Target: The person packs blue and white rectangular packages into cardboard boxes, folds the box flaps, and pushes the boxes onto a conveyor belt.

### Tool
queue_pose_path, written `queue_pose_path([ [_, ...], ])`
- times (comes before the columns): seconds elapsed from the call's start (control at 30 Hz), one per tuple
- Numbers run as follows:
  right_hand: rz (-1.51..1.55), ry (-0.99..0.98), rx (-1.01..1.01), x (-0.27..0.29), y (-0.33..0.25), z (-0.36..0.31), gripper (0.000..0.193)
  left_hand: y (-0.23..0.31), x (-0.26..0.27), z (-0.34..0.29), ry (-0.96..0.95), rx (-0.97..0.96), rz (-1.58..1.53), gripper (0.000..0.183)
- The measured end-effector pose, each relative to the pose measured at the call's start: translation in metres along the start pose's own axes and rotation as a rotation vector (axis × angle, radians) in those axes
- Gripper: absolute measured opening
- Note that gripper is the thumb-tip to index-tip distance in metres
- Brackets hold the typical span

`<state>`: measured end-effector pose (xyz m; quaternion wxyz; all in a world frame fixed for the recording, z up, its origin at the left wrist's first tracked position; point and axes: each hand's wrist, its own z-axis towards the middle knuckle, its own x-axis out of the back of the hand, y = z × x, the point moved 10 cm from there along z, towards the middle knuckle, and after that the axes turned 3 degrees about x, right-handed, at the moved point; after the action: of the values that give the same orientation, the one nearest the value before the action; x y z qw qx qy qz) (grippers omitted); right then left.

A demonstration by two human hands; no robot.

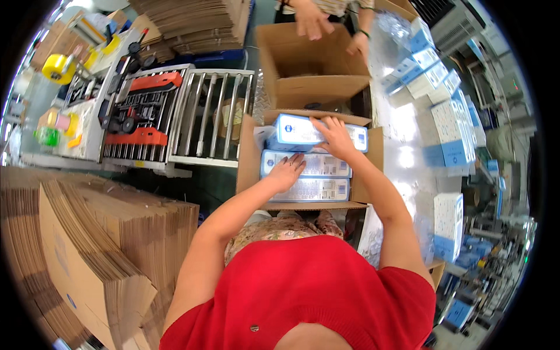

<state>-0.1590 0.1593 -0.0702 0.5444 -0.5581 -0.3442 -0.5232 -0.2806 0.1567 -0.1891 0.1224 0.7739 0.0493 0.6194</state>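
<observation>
In front of me stands an open cardboard carton (245, 153) with several blue-and-white boxes lying in it in rows. My left hand (287, 173) lies on the middle box (326, 165), its fingers stretched out over the top. My right hand (336, 137) rests with fingers spread on the far box (291, 129), which sits higher than the others and slightly askew. The nearest box (315, 191) lies flat along the carton's near wall, touched by neither hand.
Beyond my carton is another open carton (309, 90), with a co-worker's hands (312, 20) above it. On the right, a metal table (402, 201) carries more blue-and-white boxes (449, 134). Left are a roller conveyor (213, 114), a carton-taping machine (143, 108) and stacked flat cardboard (146, 227).
</observation>
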Motion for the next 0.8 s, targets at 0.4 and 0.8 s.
queue_pose_path([
  [0.4,0.310,0.442,-0.116,0.094,0.056,-0.100,0.012,-0.111,0.082,-0.137,0.046,0.494,-0.528,0.087],
  [0.8,-0.029,-0.290,-0.174,-0.064,0.033,-0.100,0.047,0.028,0.013,-0.063,-0.987,-0.019,-0.285,0.123],
])
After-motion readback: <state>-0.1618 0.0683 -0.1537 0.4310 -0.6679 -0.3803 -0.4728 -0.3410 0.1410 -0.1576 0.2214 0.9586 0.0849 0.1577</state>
